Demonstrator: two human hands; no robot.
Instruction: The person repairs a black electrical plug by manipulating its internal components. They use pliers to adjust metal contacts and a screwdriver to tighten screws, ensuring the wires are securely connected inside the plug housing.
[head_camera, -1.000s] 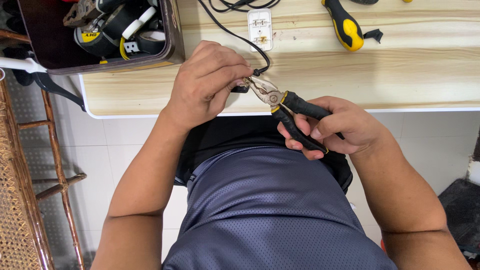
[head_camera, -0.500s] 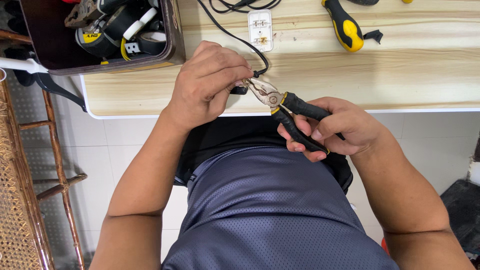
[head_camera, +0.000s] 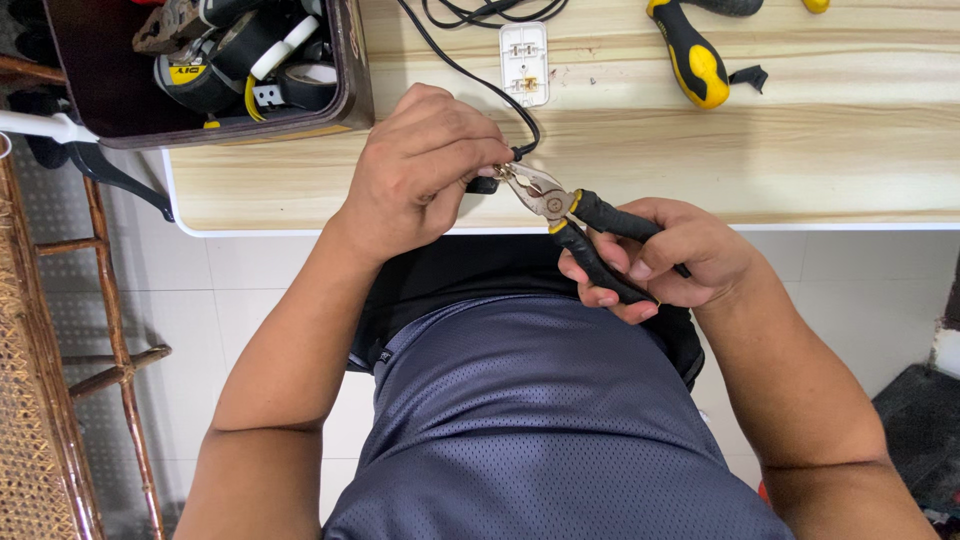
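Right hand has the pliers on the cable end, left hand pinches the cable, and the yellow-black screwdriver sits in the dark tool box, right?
Not quite. The head view shows the yellow-black screwdriver lying on the wooden table, not in the dark tool box. The rest holds: the right hand grips the pliers at the cable end, which the left hand pinches.

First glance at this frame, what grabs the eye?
Dead centre, at the table's near edge: the right hand holds black-handled pliers, their nose at the end of a black cable pinched in the left hand. Behind them on the wooden table lie a white socket plate and a yellow-and-black screwdriver; a dark box of tape rolls sits top left.
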